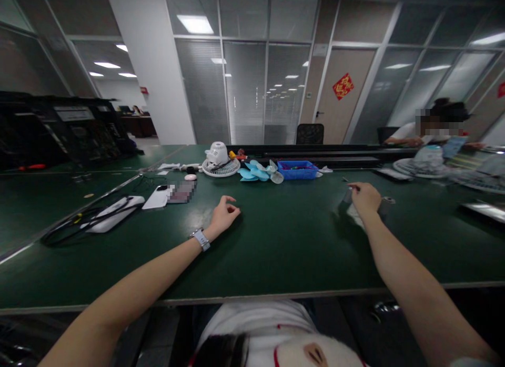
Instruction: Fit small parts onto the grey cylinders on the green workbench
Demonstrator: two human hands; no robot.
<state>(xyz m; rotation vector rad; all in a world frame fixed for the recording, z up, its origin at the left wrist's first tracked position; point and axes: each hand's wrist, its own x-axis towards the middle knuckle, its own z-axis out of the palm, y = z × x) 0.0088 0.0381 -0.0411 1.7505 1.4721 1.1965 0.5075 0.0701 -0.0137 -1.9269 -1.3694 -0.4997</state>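
Note:
My left hand (225, 215), with a watch (202, 239) at its wrist, rests by the green table top. Its fingers are curved, with a gap between them and nothing inside. Farther right, my right hand (366, 199) has its fingertips pinched together. From them hangs a thin, greyish translucent piece (347, 195) like a small plastic bag, blurred and partly hidden by the hand. Just beyond that hand lies a small metal part (389, 200). Ahead, between the hands, are light-blue fan blades (254, 170) and a blue basket (298, 170) with small items inside.
A white fan head (218, 154) sits on its grille (221, 168) at the back. To the left lie a white phone (158, 197), a pink round object (190, 177) and a white device (116, 214) with black cables. Another person (430, 127) works at the far right near fan parts (428, 161).

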